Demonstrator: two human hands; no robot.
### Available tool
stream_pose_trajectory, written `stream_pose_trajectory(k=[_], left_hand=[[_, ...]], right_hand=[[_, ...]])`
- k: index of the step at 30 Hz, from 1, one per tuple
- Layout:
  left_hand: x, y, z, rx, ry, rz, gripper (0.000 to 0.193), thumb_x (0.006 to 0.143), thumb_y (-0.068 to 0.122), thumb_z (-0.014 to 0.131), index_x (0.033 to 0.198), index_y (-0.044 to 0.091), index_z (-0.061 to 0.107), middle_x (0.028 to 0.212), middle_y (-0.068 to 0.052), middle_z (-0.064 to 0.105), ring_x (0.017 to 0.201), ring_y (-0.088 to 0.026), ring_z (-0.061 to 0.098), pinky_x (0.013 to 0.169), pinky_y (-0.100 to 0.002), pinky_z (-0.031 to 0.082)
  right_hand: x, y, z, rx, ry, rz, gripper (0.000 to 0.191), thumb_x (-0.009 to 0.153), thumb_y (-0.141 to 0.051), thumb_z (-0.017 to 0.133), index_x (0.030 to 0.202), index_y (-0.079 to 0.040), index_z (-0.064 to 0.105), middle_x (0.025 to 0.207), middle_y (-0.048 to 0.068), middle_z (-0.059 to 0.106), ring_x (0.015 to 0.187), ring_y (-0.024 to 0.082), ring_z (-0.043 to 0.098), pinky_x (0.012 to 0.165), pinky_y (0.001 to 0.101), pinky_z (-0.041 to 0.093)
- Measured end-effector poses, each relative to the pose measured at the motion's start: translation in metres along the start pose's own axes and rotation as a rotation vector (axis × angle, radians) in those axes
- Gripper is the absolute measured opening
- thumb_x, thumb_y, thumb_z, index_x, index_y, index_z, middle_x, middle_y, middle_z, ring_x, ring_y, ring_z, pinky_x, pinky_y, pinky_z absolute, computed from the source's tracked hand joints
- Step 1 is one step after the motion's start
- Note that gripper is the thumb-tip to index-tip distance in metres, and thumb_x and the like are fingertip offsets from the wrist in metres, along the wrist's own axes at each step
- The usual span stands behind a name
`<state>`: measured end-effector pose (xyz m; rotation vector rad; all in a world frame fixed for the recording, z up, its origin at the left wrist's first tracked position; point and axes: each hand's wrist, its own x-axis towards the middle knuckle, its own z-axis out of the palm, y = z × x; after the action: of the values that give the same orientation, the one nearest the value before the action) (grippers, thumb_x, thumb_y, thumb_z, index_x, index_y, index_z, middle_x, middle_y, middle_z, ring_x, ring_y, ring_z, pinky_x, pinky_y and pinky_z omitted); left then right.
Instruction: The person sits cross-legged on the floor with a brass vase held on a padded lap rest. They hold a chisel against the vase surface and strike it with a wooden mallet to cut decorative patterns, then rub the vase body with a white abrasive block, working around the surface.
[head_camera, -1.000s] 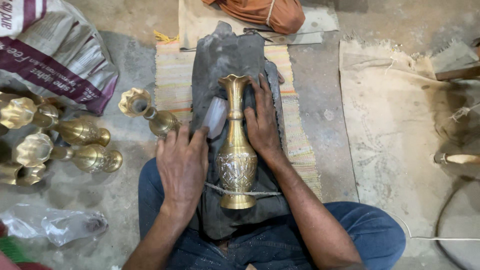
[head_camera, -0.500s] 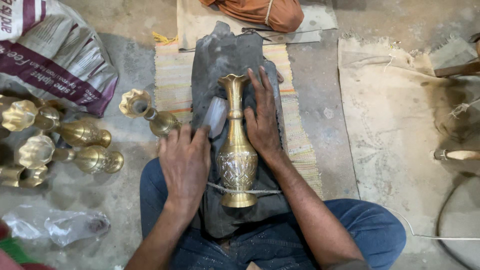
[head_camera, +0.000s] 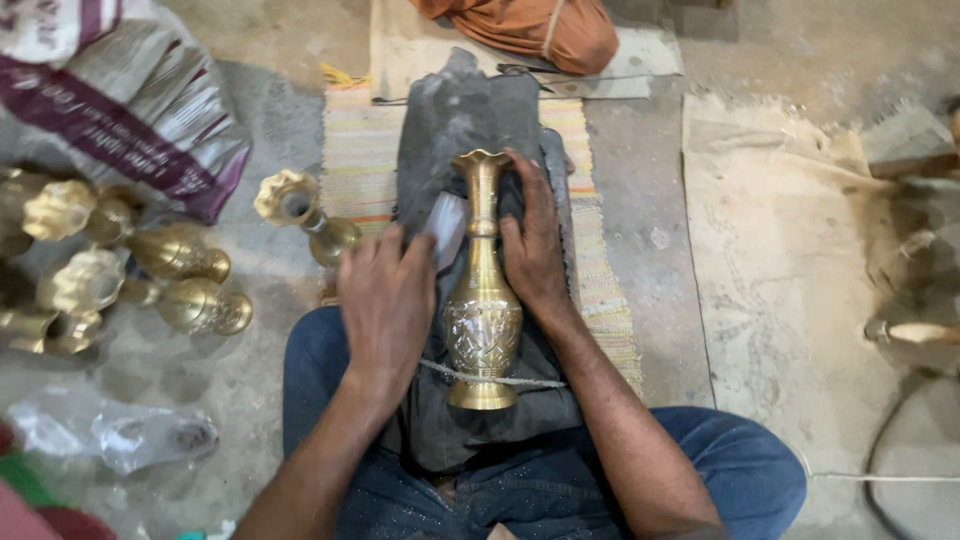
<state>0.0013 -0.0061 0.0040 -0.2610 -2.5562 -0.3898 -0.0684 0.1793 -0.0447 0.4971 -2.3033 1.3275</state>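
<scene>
Brass engraved vase (head_camera: 482, 300) with a flared mouth lies on the dark grey cloth (head_camera: 455, 115) over the person's lap. Right hand (head_camera: 533, 245) cups its neck; left hand (head_camera: 385, 295) presses a small pale pad (head_camera: 445, 225) alongside. Rubbing should go best with the neck pinned firmly.

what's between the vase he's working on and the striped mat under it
In the head view, a dark grey cloth lies between the brass vase and the striped mat, draped toward the person's lap.
</scene>
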Motion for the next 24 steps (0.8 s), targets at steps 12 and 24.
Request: stream_pose_trajectory(k=[12, 24], left_hand=[[-0.003, 0.000, -0.002, -0.032, -0.102, -0.063, 0.023, 0.091, 0.013, 0.072, 0.112, 0.006, 0.076, 0.104, -0.015, 0.068, 0.095, -0.029, 0.063, 0.081, -0.048, 0.047], [0.003, 0.009, -0.017, -0.030, -0.077, -0.045, 0.024, 0.091, 0.012, 0.071, 0.113, 0.004, 0.075, 0.101, -0.015, 0.066, 0.095, -0.032, 0.062, 0.083, -0.050, 0.045]], right_hand=[[-0.001, 0.001, -0.003, 0.005, -0.005, 0.021, 0.074, 0.091, 0.004, 0.050, 0.162, -0.007, 0.033, 0.165, 0.016, 0.041, 0.159, 0.035, 0.033, 0.134, 0.0470, 0.022], [-0.001, -0.001, -0.003, -0.004, -0.003, 0.018, 0.074, 0.089, 0.003, 0.051, 0.160, -0.006, 0.034, 0.164, 0.017, 0.041, 0.157, 0.036, 0.033, 0.133, 0.0473, 0.022]])
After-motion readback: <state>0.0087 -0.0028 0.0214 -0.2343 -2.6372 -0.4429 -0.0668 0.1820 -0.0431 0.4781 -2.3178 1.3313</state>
